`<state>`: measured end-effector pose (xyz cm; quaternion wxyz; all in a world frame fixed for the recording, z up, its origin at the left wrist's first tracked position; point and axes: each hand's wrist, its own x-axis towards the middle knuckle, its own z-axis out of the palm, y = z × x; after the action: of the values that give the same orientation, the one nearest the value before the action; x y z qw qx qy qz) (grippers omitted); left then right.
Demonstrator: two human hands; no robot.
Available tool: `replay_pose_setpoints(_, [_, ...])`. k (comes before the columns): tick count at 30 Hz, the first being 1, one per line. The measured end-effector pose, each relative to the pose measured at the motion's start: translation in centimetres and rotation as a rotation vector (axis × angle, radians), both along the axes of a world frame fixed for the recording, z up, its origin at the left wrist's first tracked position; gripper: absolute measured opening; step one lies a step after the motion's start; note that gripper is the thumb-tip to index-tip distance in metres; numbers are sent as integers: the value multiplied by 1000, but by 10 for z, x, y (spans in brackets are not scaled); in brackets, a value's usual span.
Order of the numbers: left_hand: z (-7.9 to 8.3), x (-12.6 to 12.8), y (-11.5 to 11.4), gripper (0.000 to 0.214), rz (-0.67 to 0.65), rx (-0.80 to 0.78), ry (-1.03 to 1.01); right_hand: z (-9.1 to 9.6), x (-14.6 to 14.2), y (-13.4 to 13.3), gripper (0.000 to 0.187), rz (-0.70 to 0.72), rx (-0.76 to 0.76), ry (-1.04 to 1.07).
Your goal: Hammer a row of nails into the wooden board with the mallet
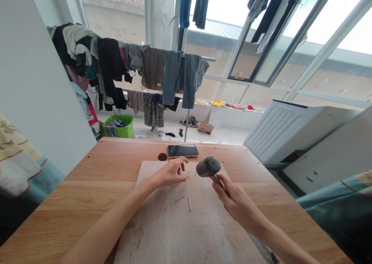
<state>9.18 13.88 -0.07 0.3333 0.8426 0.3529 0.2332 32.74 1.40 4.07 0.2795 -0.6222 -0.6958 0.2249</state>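
My right hand (236,204) grips the wooden handle of a mallet with a dark grey head (208,167), raised just above a pale wooden board (162,233). My left hand (171,174) rests on the board's far part, its fingers pinched on a small nail (188,172) standing upright beside the mallet head. Two loose nails (189,203) lie on the board between my hands.
The board lies on a wooden table (95,179). A dark phone (183,150) and a round hole (162,156) are at the table's far edge. Beyond stand a rack of hanging clothes (151,70), a green basket (119,126) and white panels (290,132) at right.
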Motion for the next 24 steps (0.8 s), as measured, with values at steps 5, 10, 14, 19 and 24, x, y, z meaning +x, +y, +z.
replay_pose_setpoints(5, [37,-17,-14,17,-135,60,529,-19,8,-27,31,123,-227,-69])
replay_pose_setpoints(10, [45,-9,-22,17,-119,109,616,-28,4,-33,32,115,-288,-78])
replay_pose_setpoints(14, [44,-5,-22,29,-113,103,628,-25,3,-31,32,112,-295,-73])
replay_pose_setpoints(19, [35,-13,-10,17,-174,79,469,-25,5,-31,32,105,-290,-75])
replay_pose_setpoints(24, [17,-20,7,9,-166,-137,134,-23,5,-30,29,104,-263,-45])
